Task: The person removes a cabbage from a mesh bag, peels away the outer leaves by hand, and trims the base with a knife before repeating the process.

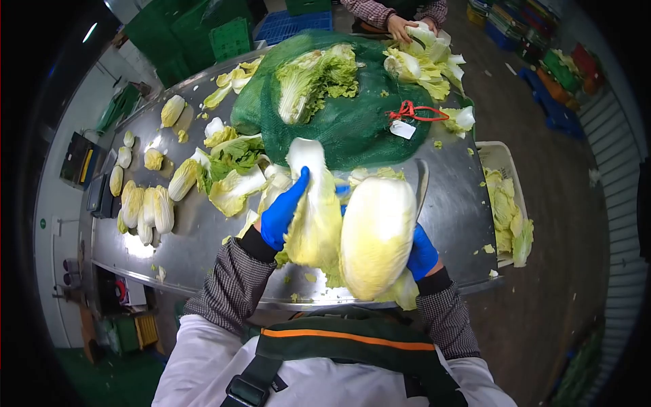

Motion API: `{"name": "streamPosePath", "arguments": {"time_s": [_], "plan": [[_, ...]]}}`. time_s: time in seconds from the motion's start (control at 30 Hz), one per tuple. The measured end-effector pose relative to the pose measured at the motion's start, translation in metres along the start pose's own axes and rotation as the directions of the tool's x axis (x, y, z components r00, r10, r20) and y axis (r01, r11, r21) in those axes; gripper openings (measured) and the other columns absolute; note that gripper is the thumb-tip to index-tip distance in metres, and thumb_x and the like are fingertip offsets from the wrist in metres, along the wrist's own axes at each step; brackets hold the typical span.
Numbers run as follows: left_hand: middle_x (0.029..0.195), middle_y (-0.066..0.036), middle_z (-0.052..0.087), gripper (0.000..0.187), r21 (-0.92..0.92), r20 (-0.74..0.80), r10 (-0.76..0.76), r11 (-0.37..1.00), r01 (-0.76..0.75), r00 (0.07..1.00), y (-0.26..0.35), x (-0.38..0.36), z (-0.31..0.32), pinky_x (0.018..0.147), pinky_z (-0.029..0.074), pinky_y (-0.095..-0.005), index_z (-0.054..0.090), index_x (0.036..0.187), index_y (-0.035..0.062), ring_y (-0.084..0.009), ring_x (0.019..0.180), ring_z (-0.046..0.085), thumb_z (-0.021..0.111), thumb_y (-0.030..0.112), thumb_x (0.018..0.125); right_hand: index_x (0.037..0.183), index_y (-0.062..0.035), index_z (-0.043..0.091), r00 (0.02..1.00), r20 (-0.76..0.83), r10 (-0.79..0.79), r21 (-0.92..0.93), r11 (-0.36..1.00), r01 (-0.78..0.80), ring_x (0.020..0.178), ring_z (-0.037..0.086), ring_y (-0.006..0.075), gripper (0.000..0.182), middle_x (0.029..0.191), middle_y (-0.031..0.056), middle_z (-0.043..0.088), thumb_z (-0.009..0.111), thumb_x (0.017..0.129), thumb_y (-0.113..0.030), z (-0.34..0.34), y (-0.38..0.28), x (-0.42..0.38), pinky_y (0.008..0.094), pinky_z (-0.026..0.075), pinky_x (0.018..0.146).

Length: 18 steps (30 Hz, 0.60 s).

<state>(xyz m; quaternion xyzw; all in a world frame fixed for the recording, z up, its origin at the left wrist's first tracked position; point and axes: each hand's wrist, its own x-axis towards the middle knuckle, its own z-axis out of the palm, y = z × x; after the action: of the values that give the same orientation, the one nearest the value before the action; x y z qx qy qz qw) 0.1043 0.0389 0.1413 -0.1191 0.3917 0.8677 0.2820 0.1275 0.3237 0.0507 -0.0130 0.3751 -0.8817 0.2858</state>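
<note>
My left hand (285,211), in a blue glove, is closed on a loose cabbage leaf (315,217), thumb on its pale face. Beside the leaf, a large napa cabbage (378,234) stands upright, white at the top and yellow lower down. My right hand (423,252), also blue-gloved, is at the cabbage's right side, its fingers mostly hidden behind it. A knife (424,186) points up from that hand, blade showing along the cabbage's edge and handle hidden. Beyond my hands lies a green mesh sack (325,139) with a leafy cabbage (305,85) on top.
Several trimmed cabbages (146,209) lie at the left of the metal table (196,261). Loose leaves (234,186) are scattered around. A red tie and white tag (403,129) lie on the sack. A leaf-filled crate (505,152) stands right. Across the table, another person's hands (403,28) handle cabbage.
</note>
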Motion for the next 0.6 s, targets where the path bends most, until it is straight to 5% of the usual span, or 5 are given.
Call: {"name": "streamPosePath", "arguments": {"time_s": [0.03, 0.13, 0.27, 0.4, 0.6], "plan": [[0.106, -0.006, 0.061, 0.046, -0.137, 0.086, 0.027, 0.990, -0.015, 0.996, 0.002, -0.006, 0.017, 0.088, 0.049, -0.0341, 0.051, 0.127, 0.0016, -0.0156, 0.100, 0.059, 0.048, 0.037, 0.098, 0.132, -0.0012, 0.044, 0.999, -0.015, 0.031, 0.130, 0.991, -0.029, 0.114, 0.056, 0.0218, 0.066, 0.125, 0.0136, 0.056, 0.062, 0.085, -0.045, 0.001, 0.005, -0.004, 0.0357, 0.046, 0.096], [0.126, -0.007, 0.052, 0.062, 0.651, -0.240, 0.421, 0.738, -0.176, 0.875, -0.027, 0.025, -0.033, 0.098, 0.040, -0.0322, 0.037, 0.138, -0.0001, -0.0149, 0.112, 0.051, 0.058, 0.036, 0.092, 0.130, -0.0008, 0.046, 0.995, -0.101, 0.003, 0.183, 0.983, 0.015, 0.111, 0.058, 0.0215, 0.063, 0.123, 0.0130, 0.057, 0.061, 0.085, -0.043, 0.007, 0.005, -0.002, 0.0344, 0.048, 0.095], [0.143, -0.005, 0.038, 0.070, 0.307, -0.013, 0.110, 0.946, -0.100, 0.994, -0.052, 0.010, -0.017, 0.107, 0.030, -0.0327, 0.021, 0.147, 0.0044, -0.0178, 0.130, 0.038, 0.046, 0.045, 0.095, 0.127, -0.0018, 0.048, 0.992, -0.079, -0.096, -0.157, 0.984, 0.083, 0.065, 0.061, 0.0105, 0.050, 0.090, 0.0053, 0.062, 0.059, 0.088, -0.031, 0.031, -0.007, 0.013, 0.0237, 0.053, 0.060], [0.137, -0.011, 0.046, 0.053, -0.248, 0.085, 0.087, 0.967, -0.064, 0.993, -0.078, 0.010, -0.011, 0.106, 0.035, -0.0351, 0.035, 0.140, 0.0028, -0.0203, 0.125, 0.045, 0.048, 0.030, 0.097, 0.130, -0.0045, 0.049, 0.975, -0.215, -0.063, -0.797, 0.588, -0.137, 0.091, 0.064, 0.0225, 0.070, 0.100, 0.0136, 0.065, 0.074, 0.076, -0.043, 0.059, -0.026, 0.017, 0.0325, 0.052, 0.080], [0.132, -0.010, 0.048, 0.052, 0.148, -0.046, 0.378, 0.918, -0.368, 0.925, -0.089, 0.019, -0.024, 0.104, 0.036, -0.0331, 0.039, 0.138, 0.0031, -0.0199, 0.121, 0.046, 0.051, 0.029, 0.095, 0.126, -0.0032, 0.052, 0.978, -0.080, -0.192, -0.976, 0.213, -0.038, 0.097, 0.063, 0.0332, 0.069, 0.105, 0.0212, 0.064, 0.072, 0.075, -0.045, 0.084, -0.031, 0.002, 0.0379, 0.050, 0.085]]}}
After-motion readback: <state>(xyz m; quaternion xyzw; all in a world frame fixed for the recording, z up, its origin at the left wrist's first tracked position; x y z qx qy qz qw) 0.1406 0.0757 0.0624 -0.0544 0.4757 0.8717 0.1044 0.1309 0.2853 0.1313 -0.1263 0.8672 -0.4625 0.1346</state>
